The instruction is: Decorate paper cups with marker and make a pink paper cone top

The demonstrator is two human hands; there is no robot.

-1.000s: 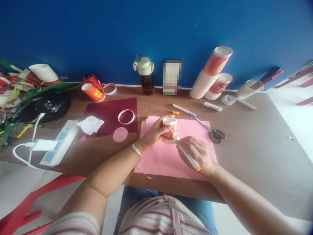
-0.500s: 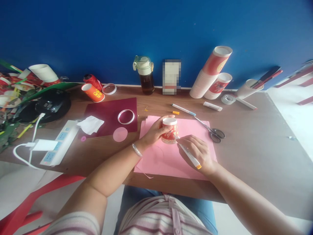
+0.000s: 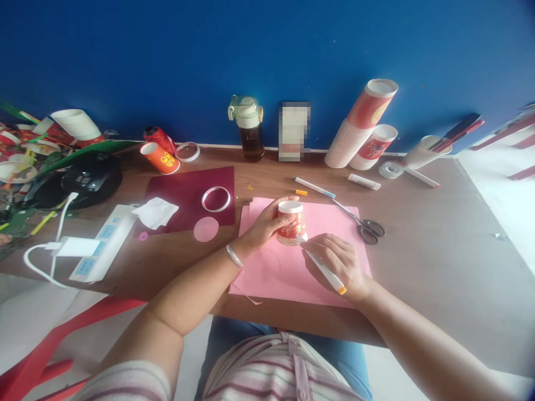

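Observation:
My left hand [image 3: 271, 221] wraps round a red and white paper cup [image 3: 291, 225] with gold print, holding it above pink paper sheets [image 3: 267, 273]. Between the fingers of my right hand [image 3: 336, 259] is a white marker [image 3: 326, 272] with an orange end. Its tip points at the lower right side of the cup; whether it touches, I cannot tell. An orange marker cap [image 3: 301, 192] lies just beyond the paper. Behind the cup rests another white marker [image 3: 314, 187] with a blue end. Grey-handled scissors [image 3: 368, 228] lie partly on the pink sheets.
Stacked paper cups [image 3: 353, 133], a tape roll [image 3: 392, 169] and a pen cup [image 3: 422, 153] line the back right. A drink bottle [image 3: 249, 131] stands by the wall. Left are dark red paper [image 3: 188, 189], a cut cup ring [image 3: 215, 199], tissue [image 3: 156, 213] and a power strip [image 3: 106, 239].
The marker in my right hand has shifted slightly down, and its tip sits a little lower near the cup's base. My left hand and the cup stay almost still.

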